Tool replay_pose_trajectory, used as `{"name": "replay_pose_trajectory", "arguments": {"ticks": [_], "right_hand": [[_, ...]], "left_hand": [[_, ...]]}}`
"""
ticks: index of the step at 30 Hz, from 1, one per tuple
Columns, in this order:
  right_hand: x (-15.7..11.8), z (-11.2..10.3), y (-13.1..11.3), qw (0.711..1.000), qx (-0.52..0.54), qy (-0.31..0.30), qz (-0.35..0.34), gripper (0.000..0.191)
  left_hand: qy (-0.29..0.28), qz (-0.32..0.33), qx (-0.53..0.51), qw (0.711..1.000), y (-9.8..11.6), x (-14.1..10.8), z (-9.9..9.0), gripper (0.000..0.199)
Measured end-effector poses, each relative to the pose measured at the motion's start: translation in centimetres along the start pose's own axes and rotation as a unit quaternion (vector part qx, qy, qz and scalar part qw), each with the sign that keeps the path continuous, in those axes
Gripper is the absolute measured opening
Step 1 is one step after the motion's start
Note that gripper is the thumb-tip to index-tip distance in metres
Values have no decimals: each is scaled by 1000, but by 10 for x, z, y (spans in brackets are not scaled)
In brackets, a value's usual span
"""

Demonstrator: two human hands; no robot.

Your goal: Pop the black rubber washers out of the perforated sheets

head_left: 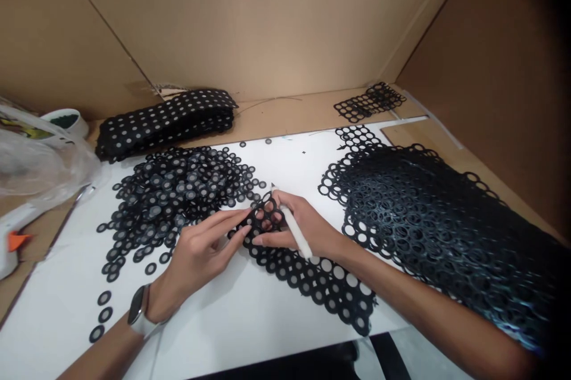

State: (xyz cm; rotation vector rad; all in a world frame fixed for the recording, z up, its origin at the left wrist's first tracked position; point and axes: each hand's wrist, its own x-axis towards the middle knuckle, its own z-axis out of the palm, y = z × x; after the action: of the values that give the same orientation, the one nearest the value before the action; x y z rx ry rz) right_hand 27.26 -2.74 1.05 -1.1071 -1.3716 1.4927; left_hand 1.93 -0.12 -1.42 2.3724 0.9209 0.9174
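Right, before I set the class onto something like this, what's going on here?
A person pinches a black strip with the left hand. The right hand is at the strip's upper end and also holds a white pen-like tool. Some of the strip's rings are open; others have grey centres. Loose black discs are heaped to the left, ring-holed sheets to the right, and a dotted black bundle lies behind.

Two hands [198, 252] [312, 228], one pen [294, 231], one watch [139, 305], one bowl [81, 125], loose discs [178, 190] seemingly past counting
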Motion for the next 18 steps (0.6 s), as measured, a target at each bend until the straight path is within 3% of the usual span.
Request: {"name": "replay_pose_trajectory", "arguments": {"ticks": [7, 11, 15, 18], "right_hand": [[-1, 3, 2, 999, -22, 16, -21, 47], [-4, 6, 5, 998, -45, 7, -31, 40], [-4, 9, 7, 998, -55, -10, -42, 32], [-2, 9, 11, 998, -50, -1, -48, 33]], "left_hand": [[-29, -11, -38, 999, 1, 2, -1, 32], [-47, -62, -104, 992, 6, 3, 3, 20], [1, -154, -93, 984, 10, 6, 4, 36], [53, -221, -62, 972, 4, 12, -4, 37]]}}
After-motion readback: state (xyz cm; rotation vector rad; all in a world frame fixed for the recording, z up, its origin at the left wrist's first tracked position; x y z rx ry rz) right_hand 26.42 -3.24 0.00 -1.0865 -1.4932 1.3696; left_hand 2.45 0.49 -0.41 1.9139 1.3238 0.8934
